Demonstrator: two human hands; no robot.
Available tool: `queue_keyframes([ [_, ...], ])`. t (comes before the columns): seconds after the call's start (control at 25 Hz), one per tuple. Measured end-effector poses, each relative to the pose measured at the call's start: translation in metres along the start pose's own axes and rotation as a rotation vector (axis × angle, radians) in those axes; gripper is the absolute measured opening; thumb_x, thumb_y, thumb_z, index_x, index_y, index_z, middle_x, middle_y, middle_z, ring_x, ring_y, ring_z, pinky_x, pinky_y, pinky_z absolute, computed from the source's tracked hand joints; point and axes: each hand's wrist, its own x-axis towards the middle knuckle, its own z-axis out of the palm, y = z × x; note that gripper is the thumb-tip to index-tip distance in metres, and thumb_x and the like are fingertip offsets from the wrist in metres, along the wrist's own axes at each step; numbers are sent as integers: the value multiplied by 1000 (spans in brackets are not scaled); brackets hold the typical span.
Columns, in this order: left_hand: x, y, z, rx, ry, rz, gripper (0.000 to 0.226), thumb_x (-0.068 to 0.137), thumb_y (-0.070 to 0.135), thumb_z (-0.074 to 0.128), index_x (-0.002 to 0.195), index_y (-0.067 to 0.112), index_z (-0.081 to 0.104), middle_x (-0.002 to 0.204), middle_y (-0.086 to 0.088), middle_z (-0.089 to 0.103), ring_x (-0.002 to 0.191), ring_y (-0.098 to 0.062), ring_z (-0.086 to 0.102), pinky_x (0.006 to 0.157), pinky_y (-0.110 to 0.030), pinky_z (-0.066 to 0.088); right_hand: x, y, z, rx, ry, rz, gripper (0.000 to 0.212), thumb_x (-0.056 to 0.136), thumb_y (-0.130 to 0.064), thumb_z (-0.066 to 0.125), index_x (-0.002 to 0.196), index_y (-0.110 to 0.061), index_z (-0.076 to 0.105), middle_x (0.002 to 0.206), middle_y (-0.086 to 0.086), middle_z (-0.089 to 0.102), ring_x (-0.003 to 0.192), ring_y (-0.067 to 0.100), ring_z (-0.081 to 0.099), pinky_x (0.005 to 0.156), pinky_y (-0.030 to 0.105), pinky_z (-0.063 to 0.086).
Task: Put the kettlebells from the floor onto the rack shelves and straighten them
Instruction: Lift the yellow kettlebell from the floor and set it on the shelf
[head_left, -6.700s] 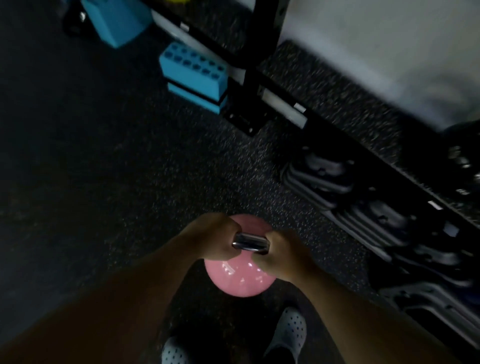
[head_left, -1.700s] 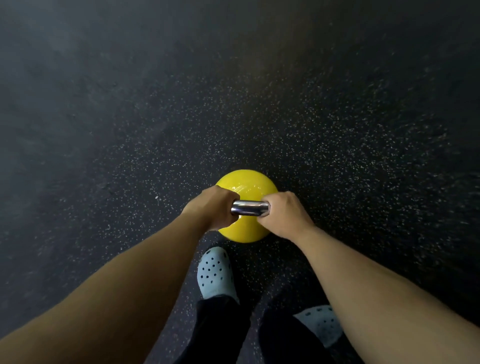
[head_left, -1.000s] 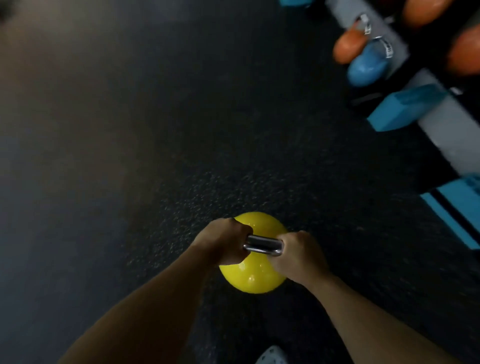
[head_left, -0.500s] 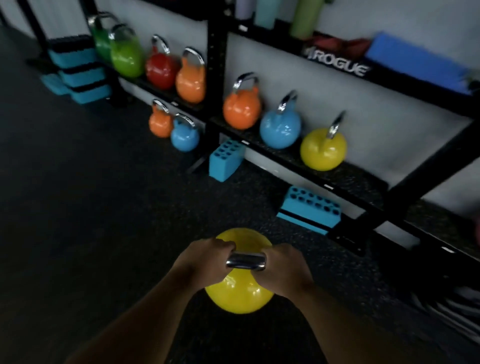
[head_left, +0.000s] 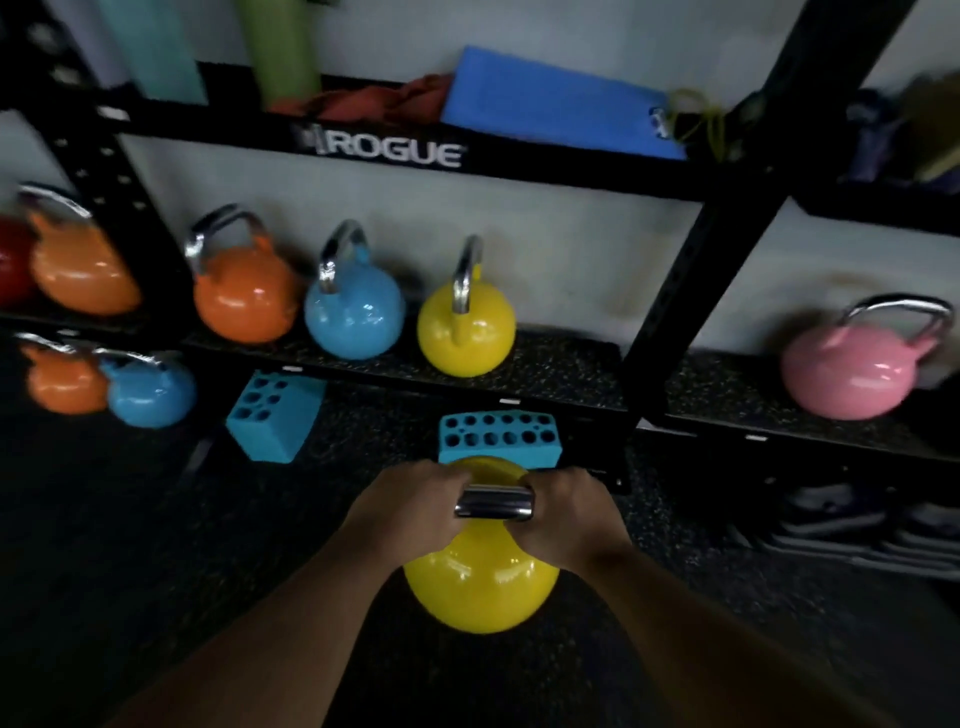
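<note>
My left hand (head_left: 410, 512) and right hand (head_left: 566, 514) clamp the polished steel handle (head_left: 493, 502) of a glossy, round yellow kettlebell (head_left: 480, 587) above speckled black rubber flooring (head_left: 208, 545).

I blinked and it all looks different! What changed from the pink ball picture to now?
The pink kettlebell was let go and now sits on the rack shelf. Both hands took a yellow kettlebell off the floor and carried it to the rack. The left hand and right hand still share one handle.
</note>
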Motion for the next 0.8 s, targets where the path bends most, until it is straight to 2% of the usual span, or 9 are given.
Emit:
queue_keyframes([
  [0.08,51,4,-2,29,9,64,22,85,34,58,103,24,63,98,-3,71,91,-29,68,72,-38,51,27,28,-11,9,91,46,18,70,-35,59,71,-17,63,68,6,67,64,32,64,51,31,41],
  [0.24,151,10,-5,68,73,169,18,83,29,61,98,20,63,90,-6,72,83,-31,69,65,-38,51,86,80,-35,-6,187,154,17,72,-30,62,80,-16,67,74,9,71,69,36,66,57,38,54],
  [0.4,251,10,-6,62,94,255,24,84,28,63,106,19,63,89,-7,72,78,-30,69,60,-35,51,151,134,-53,-2,269,185,11,75,-17,65,85,-14,68,74,9,71,66,33,67,57,40,56],
  [0.52,312,9,-2,78,102,267,24,85,26,63,108,17,62,91,-8,71,79,-31,68,56,-33,43,197,169,-63,-27,276,193,15,76,-11,66,91,-10,69,74,12,70,65,34,66,58,43,57],
  [0.64,361,7,-1,131,147,237,25,84,26,64,108,19,63,94,-8,71,85,-33,68,62,-37,49,237,195,-65,-50,307,211,19,74,-12,67,92,-9,68,77,15,71,69,39,66,59,43,55],
  [0.8,406,6,4,158,134,213,25,85,22,65,109,17,63,98,-11,71,90,-35,68,65,-38,52,277,227,-66,-24,307,196,13,76,-8,66,89,-8,63,80,16,69,69,36,64,57,34,45],
])
